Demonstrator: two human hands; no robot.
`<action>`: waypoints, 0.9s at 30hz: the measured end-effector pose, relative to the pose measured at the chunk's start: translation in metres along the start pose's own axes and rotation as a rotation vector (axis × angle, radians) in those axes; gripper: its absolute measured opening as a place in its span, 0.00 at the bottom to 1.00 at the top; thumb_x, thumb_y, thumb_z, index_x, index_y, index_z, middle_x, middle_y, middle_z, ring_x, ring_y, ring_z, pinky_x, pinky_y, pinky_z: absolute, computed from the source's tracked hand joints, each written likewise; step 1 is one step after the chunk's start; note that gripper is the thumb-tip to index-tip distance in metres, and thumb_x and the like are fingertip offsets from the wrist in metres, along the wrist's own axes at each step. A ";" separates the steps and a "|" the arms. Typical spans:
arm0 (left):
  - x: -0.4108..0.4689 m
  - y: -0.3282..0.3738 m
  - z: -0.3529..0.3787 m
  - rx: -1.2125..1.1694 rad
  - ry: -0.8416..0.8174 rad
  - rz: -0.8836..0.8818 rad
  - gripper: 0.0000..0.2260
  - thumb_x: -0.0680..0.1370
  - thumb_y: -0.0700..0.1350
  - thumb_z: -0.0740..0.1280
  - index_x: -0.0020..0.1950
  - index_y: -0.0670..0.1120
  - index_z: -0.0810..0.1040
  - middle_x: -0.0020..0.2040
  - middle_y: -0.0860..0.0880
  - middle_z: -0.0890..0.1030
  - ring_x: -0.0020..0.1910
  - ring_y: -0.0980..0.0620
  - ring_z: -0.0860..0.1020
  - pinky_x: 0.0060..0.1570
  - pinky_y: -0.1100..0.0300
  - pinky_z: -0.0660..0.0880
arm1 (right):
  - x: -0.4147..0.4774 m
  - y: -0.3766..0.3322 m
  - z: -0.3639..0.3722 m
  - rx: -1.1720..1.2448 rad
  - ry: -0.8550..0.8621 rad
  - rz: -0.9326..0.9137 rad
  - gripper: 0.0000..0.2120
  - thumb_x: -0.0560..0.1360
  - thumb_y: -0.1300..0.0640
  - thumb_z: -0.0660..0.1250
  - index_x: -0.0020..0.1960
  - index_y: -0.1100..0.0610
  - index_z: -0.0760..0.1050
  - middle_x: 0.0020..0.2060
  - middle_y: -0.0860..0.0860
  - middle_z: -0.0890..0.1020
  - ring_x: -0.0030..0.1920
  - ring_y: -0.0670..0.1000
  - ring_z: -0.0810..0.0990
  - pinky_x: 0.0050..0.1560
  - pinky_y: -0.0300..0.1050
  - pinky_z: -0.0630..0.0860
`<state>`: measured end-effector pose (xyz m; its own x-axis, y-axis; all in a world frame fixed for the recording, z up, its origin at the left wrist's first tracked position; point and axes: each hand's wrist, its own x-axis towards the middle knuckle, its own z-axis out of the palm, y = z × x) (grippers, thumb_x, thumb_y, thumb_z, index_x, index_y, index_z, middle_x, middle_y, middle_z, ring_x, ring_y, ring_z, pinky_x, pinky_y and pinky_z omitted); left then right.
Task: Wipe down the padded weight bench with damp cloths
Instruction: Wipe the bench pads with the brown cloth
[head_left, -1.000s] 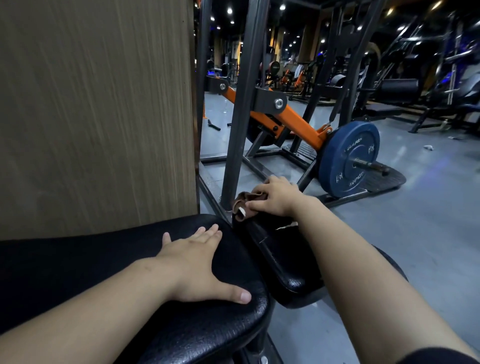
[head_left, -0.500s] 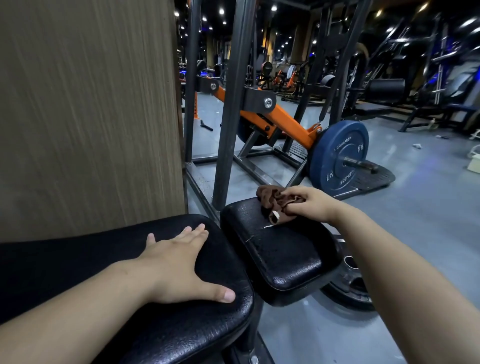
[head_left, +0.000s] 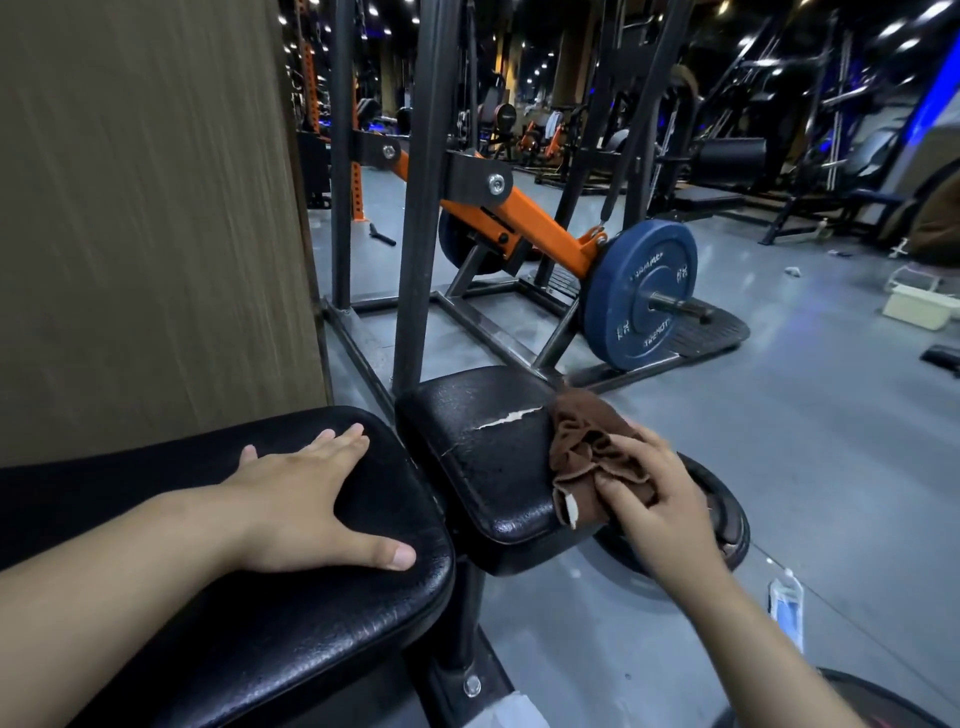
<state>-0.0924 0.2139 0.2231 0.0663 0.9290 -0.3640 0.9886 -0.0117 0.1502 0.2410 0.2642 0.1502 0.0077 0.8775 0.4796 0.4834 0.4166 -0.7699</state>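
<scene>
Your right hand (head_left: 660, 504) clamps its fingers on the crumpled brown terry cloth (head_left: 582, 441) at the right edge of the small black vinyl seat pad (head_left: 483, 467). Left hand (head_left: 306, 504) lies flat, fingers straight, on the long black back pad (head_left: 285, 639). Risk: the cloth snags the white tear (head_left: 506, 417) and widens it. Clear plastic bottle (head_left: 787, 610) on floor: contents unclear.

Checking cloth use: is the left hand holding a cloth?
No, the left hand lies flat and empty on the long pad; the right hand holds the brown cloth.
</scene>
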 end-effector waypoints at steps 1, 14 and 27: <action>0.000 0.000 0.000 0.004 0.000 0.002 0.65 0.53 0.86 0.56 0.81 0.55 0.38 0.77 0.63 0.35 0.78 0.60 0.40 0.75 0.34 0.43 | -0.011 -0.004 0.007 -0.028 0.059 -0.020 0.16 0.69 0.56 0.71 0.56 0.46 0.79 0.65 0.44 0.75 0.66 0.41 0.73 0.67 0.33 0.65; 0.000 0.004 -0.001 0.001 0.009 -0.022 0.63 0.56 0.83 0.61 0.81 0.54 0.41 0.80 0.61 0.40 0.79 0.58 0.40 0.74 0.32 0.41 | 0.014 -0.101 0.079 -0.791 -0.483 -0.417 0.26 0.73 0.42 0.61 0.69 0.47 0.74 0.69 0.55 0.72 0.63 0.58 0.74 0.60 0.51 0.75; -0.002 0.002 -0.002 -0.042 0.003 -0.014 0.62 0.58 0.81 0.64 0.81 0.53 0.41 0.80 0.60 0.39 0.79 0.57 0.38 0.73 0.31 0.37 | 0.150 -0.118 0.167 -0.563 -0.902 -0.092 0.11 0.74 0.48 0.63 0.51 0.46 0.83 0.49 0.48 0.84 0.51 0.49 0.79 0.53 0.43 0.75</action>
<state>-0.0908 0.2131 0.2259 0.0525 0.9299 -0.3639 0.9829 0.0163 0.1833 0.0390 0.3858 0.2428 -0.5886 0.7960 -0.1408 0.7858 0.5225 -0.3310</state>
